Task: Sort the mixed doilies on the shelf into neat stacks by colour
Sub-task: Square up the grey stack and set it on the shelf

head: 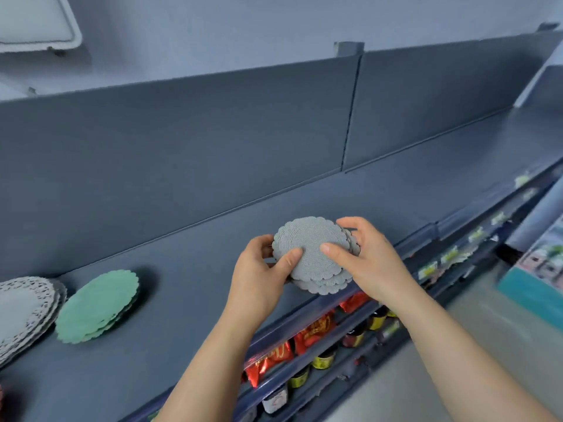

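Both hands held a small bunch of grey doilies (313,254) just above the near edge of the shelf (213,226), a little right of the middle. The left hand (262,275) gripped the bunch at its left rim, thumb pressed on the top doily and fingers curled behind. The right hand (365,257) pinched the right rim, thumb on the face and fingers wrapped round the far edge. The doilies were fanned slightly, so the scalloped edges of the lower ones showed beneath the top one.

Well off to the left, a stack of green doilies (97,306) lay flat on the shelf, its layers a bit askew. Just beside it, at the left edge, sat a stack of white lace doilies (27,312), partly cut off from sight.

Below the shelf, red packets (271,360) and jars with yellow labels (324,359) stood in rows on the lower tiers.
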A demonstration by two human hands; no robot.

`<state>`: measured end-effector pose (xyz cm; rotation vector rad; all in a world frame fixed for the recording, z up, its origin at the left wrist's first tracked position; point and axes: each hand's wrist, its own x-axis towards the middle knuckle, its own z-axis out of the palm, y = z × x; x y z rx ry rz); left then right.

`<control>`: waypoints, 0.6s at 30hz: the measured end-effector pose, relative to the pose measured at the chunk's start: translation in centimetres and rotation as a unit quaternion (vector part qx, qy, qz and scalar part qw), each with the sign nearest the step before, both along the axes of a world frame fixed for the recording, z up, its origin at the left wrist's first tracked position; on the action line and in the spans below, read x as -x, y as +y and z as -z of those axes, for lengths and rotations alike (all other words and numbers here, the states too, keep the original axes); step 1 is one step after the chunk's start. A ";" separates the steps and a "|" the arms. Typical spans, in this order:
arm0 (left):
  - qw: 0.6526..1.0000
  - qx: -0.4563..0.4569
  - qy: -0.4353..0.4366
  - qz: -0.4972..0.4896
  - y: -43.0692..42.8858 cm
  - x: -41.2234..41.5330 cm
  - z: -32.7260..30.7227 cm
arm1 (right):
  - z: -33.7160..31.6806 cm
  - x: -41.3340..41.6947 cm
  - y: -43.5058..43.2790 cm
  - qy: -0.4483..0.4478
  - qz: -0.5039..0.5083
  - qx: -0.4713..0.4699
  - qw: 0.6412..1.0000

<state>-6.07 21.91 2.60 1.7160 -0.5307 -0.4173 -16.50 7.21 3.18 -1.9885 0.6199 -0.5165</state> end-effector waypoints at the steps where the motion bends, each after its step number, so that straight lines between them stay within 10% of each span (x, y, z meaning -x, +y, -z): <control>1: 1.000 0.004 0.004 0.023 -2.1 0.7 -0.1 | 0.0 1.3 -1.7 -0.003 0.021 0.002 1.000; 18: 0.969 0.031 0.071 0.234 -38.4 15.9 0.6 | 0.6 20.5 -32.3 -0.041 0.234 -0.040 0.970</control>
